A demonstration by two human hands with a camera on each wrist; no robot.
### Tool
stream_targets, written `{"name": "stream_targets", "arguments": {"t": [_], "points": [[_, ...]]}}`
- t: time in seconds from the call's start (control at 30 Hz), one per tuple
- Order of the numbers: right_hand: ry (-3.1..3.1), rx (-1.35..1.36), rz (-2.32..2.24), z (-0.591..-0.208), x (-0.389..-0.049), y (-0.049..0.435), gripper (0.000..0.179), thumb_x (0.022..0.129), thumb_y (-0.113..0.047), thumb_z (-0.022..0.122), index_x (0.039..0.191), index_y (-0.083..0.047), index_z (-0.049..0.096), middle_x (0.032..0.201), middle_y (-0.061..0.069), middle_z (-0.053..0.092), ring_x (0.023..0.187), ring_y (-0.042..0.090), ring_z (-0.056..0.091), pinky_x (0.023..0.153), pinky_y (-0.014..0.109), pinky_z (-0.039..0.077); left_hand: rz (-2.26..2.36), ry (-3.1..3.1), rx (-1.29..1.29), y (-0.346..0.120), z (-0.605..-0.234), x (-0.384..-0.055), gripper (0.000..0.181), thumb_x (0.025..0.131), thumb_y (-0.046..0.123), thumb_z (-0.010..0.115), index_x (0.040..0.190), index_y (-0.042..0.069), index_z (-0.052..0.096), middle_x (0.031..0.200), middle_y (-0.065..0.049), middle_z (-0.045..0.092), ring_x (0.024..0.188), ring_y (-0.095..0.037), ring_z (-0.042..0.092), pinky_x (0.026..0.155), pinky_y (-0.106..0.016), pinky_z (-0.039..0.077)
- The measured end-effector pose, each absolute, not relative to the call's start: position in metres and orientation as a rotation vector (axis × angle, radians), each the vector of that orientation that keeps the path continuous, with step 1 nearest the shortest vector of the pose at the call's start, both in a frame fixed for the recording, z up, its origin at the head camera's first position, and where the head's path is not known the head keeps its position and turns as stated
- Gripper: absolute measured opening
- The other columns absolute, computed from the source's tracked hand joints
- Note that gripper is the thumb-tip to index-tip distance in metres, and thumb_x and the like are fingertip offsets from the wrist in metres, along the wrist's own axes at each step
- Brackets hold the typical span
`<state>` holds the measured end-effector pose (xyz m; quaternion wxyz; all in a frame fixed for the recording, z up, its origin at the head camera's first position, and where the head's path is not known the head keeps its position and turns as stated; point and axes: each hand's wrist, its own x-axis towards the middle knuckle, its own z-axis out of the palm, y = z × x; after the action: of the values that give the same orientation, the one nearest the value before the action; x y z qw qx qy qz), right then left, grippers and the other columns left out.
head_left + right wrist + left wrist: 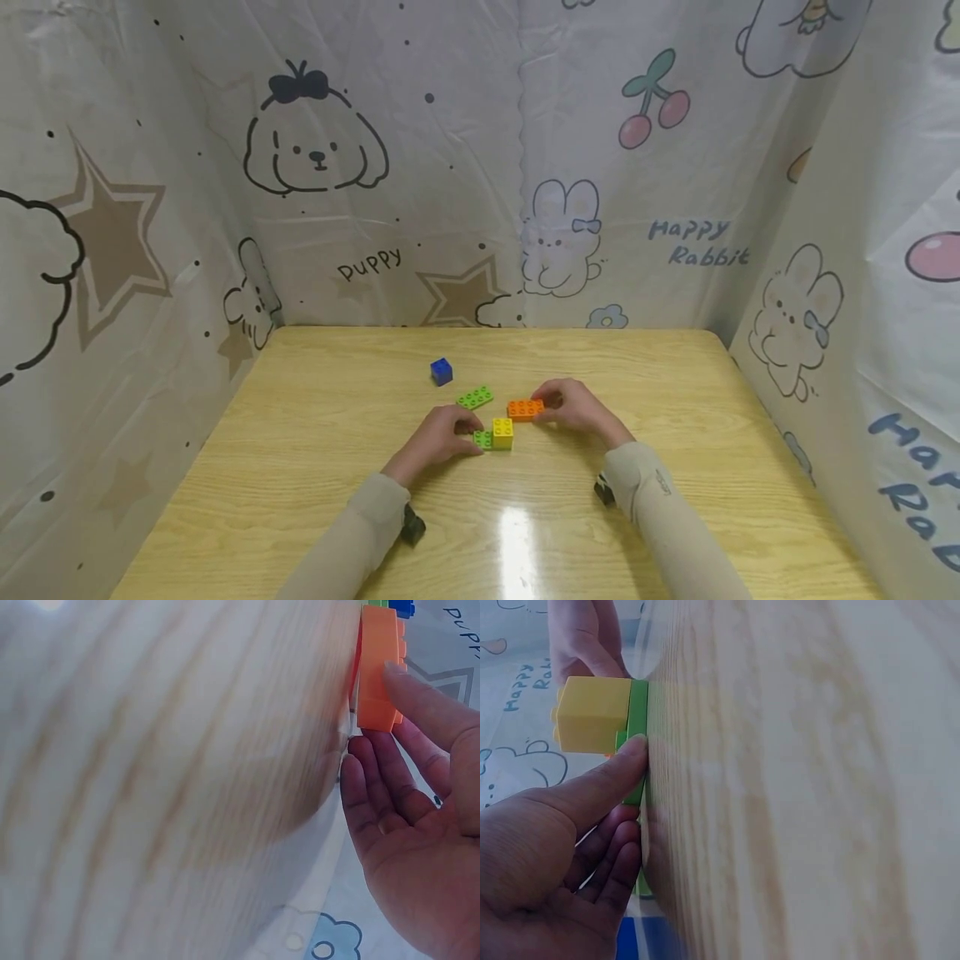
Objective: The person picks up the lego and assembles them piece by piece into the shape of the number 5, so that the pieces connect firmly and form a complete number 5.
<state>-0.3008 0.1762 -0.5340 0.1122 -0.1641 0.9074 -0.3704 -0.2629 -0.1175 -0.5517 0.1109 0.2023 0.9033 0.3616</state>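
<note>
My left hand (438, 435) pinches the left end of a flat green building brick (482, 440), with the thumb on its near side. A taller yellow brick (502, 433) sits on that brick's right end; in the left wrist view the yellow brick (594, 714) stands out from the green one along the tabletop. Just to the right, my right hand (576, 407) holds the right end of an orange brick (525, 409), studs up. In the right wrist view the thumb lies against the orange brick's (376, 671) side, and the other fingers partly hide behind it.
Behind the left hand lies a second flat green brick (476, 397), set at a slant. Farther back stands a small blue brick (441, 372). The wooden table (360, 358) is bordered by a printed cloth (465, 167) at the back and both sides.
</note>
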Motion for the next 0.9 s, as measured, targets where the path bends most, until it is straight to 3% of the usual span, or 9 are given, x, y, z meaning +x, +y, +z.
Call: {"name": "stream_targets", "arguments": {"t": [0.53, 0.9], "points": [[2.668, -0.462, -1.078, -0.5317, -0.2973, 0.1751, 0.03, 0.087, -0.018, 0.085, 0.115, -0.012, 0.076, 0.106, 0.002, 0.072, 0.094, 0.016, 0.062, 0.086, 0.035, 0.054, 1.088, 2.621, 0.609, -0.1191, -0.549, -0.2635, 0.032, 0.081, 0.023, 0.091, 0.107, 0.013, 0.076, 0.1, 0.003, 0.07, 0.091, -0.01, 0.06, 0.085, -0.03, 0.054], [2.672, -0.49, -1.127, -0.5283, -0.2955, 0.1748, 0.029, 0.087, -0.019, 0.085, 0.114, -0.013, 0.076, 0.109, 0.002, 0.073, 0.095, 0.016, 0.064, 0.089, 0.037, 0.056, 1.07, 2.634, 0.665, -0.1154, -0.5482, -0.2653, 0.032, 0.081, 0.023, 0.091, 0.106, 0.012, 0.075, 0.098, 0.004, 0.069, 0.089, -0.009, 0.06, 0.082, -0.027, 0.053]]}}
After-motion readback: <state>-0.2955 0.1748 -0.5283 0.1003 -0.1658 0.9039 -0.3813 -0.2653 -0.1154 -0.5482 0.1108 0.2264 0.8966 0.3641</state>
